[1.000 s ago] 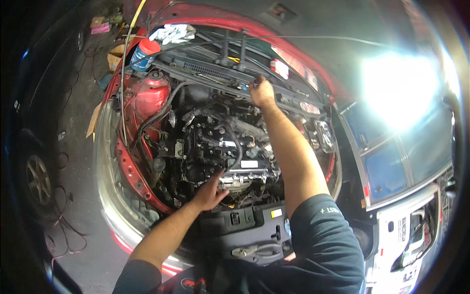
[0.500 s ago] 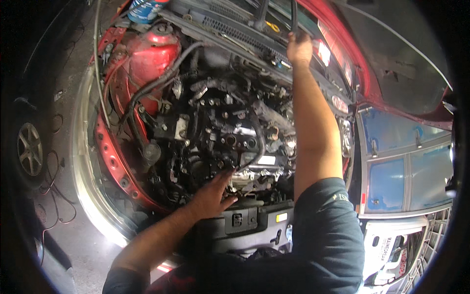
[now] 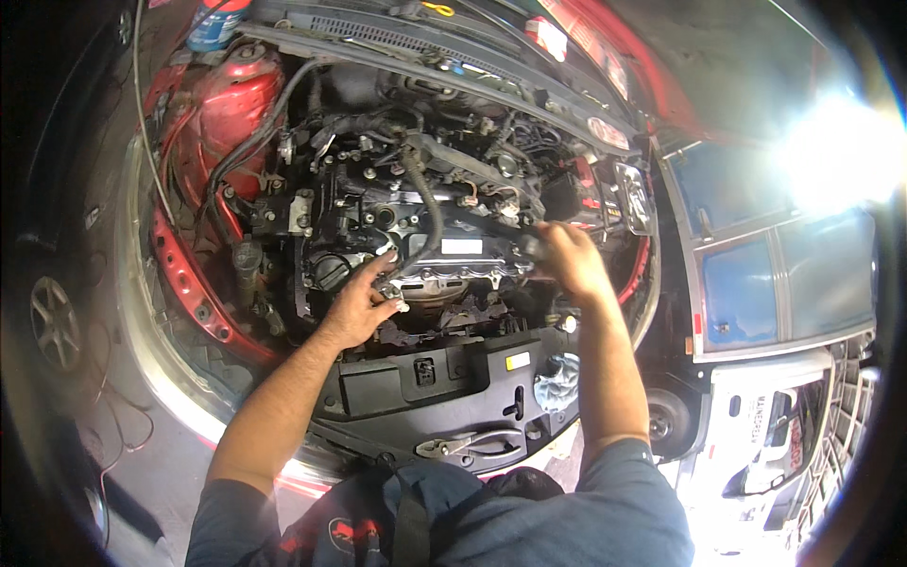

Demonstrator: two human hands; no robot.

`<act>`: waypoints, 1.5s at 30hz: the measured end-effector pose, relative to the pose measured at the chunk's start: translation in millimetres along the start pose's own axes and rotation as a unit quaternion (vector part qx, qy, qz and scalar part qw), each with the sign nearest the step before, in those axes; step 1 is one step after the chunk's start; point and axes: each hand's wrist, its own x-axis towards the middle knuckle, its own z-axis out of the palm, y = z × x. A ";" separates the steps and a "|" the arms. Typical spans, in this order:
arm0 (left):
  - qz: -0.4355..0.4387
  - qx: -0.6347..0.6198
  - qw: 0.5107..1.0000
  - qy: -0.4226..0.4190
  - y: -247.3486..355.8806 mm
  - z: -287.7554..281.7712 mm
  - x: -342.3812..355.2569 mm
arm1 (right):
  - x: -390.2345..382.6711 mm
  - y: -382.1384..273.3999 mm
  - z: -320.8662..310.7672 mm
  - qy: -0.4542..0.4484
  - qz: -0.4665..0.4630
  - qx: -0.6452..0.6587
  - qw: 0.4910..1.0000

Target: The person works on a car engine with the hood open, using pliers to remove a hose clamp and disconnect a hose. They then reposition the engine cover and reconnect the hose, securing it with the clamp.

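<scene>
My left hand (image 3: 361,300) is at the front left of the engine (image 3: 425,203). Its fingers and thumb curve round the lower end of a ribbed black hose (image 3: 435,213); the exact contact is partly hidden. Over the right side of the black engine cover, beside its white label (image 3: 461,247), my right hand (image 3: 572,260) is closed, slightly blurred. A dark, long thing (image 3: 496,225) runs leftward from its fingers, too smeared to name. Round openings and metal fittings show on the engine's top.
Pliers (image 3: 468,442) lie on the black front panel (image 3: 406,392), with a crumpled pale cloth (image 3: 557,382) to their right. A blue tub (image 3: 215,26) stands at the far left. The red fender (image 3: 194,283) borders the bay. A bright light (image 3: 841,151) glares beyond the car's right side.
My right hand has come down from the windshield area to the engine's right side. My left hand stays by the hose end. The view has shifted, bringing the pliers and cloth into sight.
</scene>
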 end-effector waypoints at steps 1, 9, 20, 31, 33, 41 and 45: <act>-0.008 -0.015 1.000 -0.012 -1.0 -1.7 1.1 | 8.0 0.6 5.8 -0.031 0.018 0.009 0.999; -0.002 -0.075 0.992 -0.102 10.3 -10.2 -15.8 | 66.1 4.3 53.4 -0.055 0.071 -0.091 0.992; -0.115 0.356 0.927 -0.004 -3.8 20.2 -21.5 | 106.5 21.1 121.9 -0.117 0.078 -0.261 0.955; -0.043 0.269 0.961 0.042 2.7 8.1 -20.1 | 71.0 47.0 126.4 -0.004 -0.152 -0.494 0.856; -0.001 0.264 0.961 0.081 8.9 3.4 -22.7 | 75.1 44.5 127.8 -0.009 -0.170 -0.519 0.838; 0.162 0.266 0.940 0.139 22.6 3.7 -25.1 | 107.9 37.0 109.6 -0.087 -0.238 -0.633 0.732; 0.177 0.253 0.941 0.138 24.0 3.9 -25.8 | 118.4 46.1 112.4 -0.134 -0.288 -0.635 0.704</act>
